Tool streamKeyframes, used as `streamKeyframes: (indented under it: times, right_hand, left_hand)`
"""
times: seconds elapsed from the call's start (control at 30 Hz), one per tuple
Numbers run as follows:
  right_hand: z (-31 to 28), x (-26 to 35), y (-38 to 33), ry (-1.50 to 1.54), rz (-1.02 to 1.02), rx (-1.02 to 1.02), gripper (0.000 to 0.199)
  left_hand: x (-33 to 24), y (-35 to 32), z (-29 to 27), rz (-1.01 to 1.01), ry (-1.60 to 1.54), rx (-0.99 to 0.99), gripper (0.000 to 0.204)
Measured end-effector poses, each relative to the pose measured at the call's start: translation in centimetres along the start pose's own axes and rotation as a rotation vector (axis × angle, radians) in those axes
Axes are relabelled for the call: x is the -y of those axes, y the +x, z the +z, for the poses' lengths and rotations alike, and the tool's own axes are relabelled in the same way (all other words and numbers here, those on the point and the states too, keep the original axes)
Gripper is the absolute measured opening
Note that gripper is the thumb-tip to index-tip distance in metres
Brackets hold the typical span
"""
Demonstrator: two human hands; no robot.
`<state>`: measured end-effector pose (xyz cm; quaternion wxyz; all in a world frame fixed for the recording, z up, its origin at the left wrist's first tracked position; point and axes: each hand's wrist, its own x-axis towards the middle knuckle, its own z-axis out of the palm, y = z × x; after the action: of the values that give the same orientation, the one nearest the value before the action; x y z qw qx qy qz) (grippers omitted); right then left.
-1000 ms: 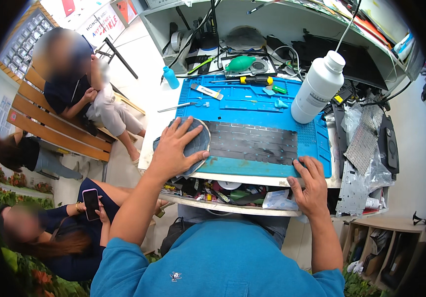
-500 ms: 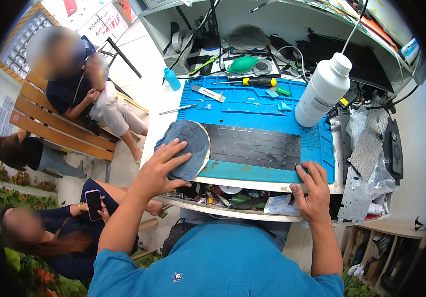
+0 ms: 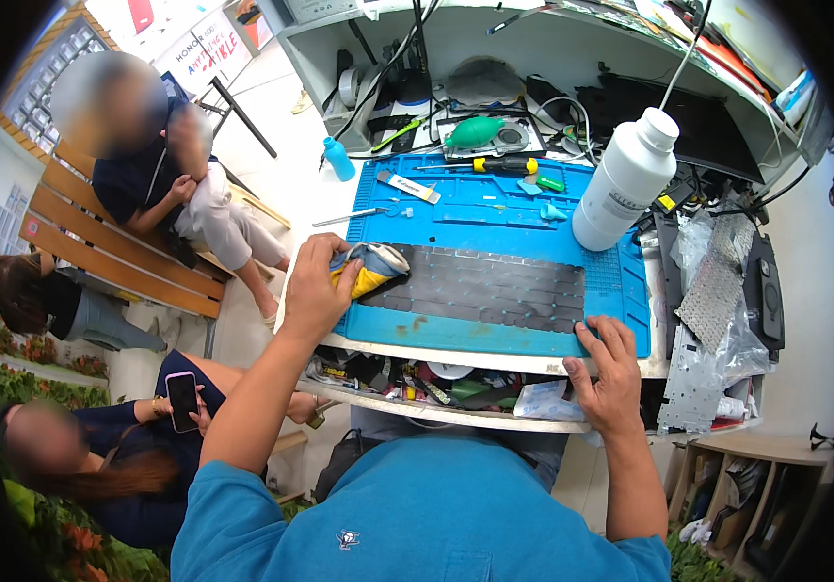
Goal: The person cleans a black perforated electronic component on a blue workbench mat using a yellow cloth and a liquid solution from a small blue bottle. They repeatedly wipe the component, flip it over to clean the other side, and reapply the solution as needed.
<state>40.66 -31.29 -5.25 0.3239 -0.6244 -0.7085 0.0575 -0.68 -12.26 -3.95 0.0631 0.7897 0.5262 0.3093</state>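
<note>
A folded cloth pad (image 3: 378, 269), blue-grey and yellow with a pale edge, is gripped by my left hand (image 3: 320, 286) at the left end of a thin black sheet (image 3: 495, 284). The sheet looks like a laptop keyboard's backing, with small holes through which blue shows. It lies on a blue work mat (image 3: 524, 225). At the sheet's front right corner, my right hand (image 3: 613, 373) rests with fingers apart, its fingertips at the corner and thumb stretched out over the table edge.
A white bottle (image 3: 623, 184) stands on the mat's right side. Beyond the sheet lie a yellow-black screwdriver (image 3: 504, 165), a green air blower (image 3: 475, 133) and a small blue bottle (image 3: 337, 158). Below is an open drawer (image 3: 465, 412) of clutter. People sit at the left.
The round cloth pad, flat under my spread left hand before, is now folded up in its fingers, baring the sheet's left end. My right hand has stayed at the corner.
</note>
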Motion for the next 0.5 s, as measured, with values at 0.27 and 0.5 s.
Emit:
streamKeyframes:
  times: [0.27, 0.5]
  right_hand:
    - [-0.1, -0.1, -0.1, -0.012, -0.009, -0.011, 0.049]
    - [0.0, -0.2, -0.1, -0.009, -0.029, -0.040, 0.048]
  left_hand:
    - [0.0, 0.2, -2.9, 0.040, -0.067, 0.373, 0.036]
    - [1.8, 1.6, -4.7, -0.086, -0.160, 0.507, 0.050]
